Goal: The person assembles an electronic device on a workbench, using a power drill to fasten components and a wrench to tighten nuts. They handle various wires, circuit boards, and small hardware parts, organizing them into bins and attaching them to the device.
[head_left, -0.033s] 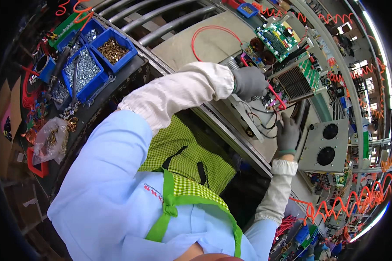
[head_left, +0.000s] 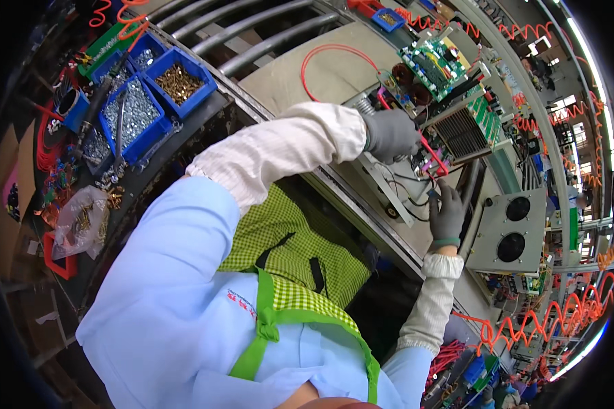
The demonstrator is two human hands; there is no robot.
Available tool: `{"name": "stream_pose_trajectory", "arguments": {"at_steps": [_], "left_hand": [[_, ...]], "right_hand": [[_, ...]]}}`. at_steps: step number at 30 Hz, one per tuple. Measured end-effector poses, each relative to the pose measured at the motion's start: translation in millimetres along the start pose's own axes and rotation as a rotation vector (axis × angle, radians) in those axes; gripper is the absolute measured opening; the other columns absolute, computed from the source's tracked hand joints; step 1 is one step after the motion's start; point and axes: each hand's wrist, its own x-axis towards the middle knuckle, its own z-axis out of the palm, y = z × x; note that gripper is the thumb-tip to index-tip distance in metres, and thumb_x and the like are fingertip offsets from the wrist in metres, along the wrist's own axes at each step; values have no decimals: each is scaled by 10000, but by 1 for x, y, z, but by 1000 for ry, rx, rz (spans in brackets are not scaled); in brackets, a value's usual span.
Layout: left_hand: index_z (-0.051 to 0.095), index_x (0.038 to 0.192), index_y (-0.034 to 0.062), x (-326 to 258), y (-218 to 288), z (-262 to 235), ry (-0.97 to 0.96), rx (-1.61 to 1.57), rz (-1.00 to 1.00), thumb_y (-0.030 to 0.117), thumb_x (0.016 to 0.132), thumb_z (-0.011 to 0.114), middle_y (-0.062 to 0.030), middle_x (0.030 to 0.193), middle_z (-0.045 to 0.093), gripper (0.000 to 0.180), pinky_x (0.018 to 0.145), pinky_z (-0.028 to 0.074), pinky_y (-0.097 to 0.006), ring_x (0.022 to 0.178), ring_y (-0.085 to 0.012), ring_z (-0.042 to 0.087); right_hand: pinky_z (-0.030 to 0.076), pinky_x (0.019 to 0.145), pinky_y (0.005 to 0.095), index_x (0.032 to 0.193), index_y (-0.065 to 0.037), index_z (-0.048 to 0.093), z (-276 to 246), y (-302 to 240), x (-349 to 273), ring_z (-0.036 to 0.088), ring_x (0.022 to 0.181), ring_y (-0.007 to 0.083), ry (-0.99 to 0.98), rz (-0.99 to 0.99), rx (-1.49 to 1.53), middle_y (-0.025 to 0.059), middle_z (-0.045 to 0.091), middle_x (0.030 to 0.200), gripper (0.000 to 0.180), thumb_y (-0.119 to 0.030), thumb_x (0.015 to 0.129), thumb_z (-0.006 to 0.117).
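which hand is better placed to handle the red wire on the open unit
Left, probably. The left hand is closed right at the red wire beside the circuit board. The right hand lies lower, fingers spread by the black wires.

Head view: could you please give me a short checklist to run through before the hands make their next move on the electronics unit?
1. Left hand gloved and on the unit's wiring: ok.
2. Right hand gloved, at the unit's near edge: ok.
3. What either hand grips: cannot tell.
4. Red wire clear of the fingers: not ok, it runs beside the left hand.
5. Green circuit board seated in the unit: cannot tell.
6. Blue bins of screws stand at the left: ok.
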Motion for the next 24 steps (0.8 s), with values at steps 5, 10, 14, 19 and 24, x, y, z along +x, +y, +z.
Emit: {"name": "stream_pose_trajectory", "arguments": {"at_steps": [5,10,14,19,24], "left_hand": [[675,1005,132,-9,6,3,91,59,5,373,746,723,-57,1012,617,357,778,508,-393,983,-246,607],[623,1088,110,-21,15,-10,341,-112,0,543,682,765,-64,957,614,611,736,496,-370,911,-244,620],[585,1103,75,-30,60,-3,616,-1202,-313,525,800,696,-53,843,619,554,672,497,-358,783,-218,636],[548,1149,57,-27,114,49,569,-2233,-304,495,944,522,-53,984,630,485,887,483,-357,981,-165,603],[557,1216,104,-42,119,51,582,-832,-339,392,916,539,-68,1243,569,416,1108,325,-453,1161,-250,535]], "right_hand": [[486,921,414,1242,-63,584,-7,-25,-7,604,1069,348,83,160,316,168,617,1169,411,-128,842,653],[500,895,392,1205,-45,606,-27,-51,-12,621,1049,330,180,198,356,168,628,1135,364,-97,849,658],[503,874,381,1161,-29,627,-39,-84,-10,639,995,328,310,235,489,176,640,1076,312,-71,853,650],[502,873,380,1125,-8,634,-38,-118,-12,625,1007,314,425,259,607,166,618,1115,302,-46,827,667],[505,872,382,1077,-27,666,-28,-125,-11,595,1057,301,273,208,646,151,590,1168,273,-59,807,681]]}}
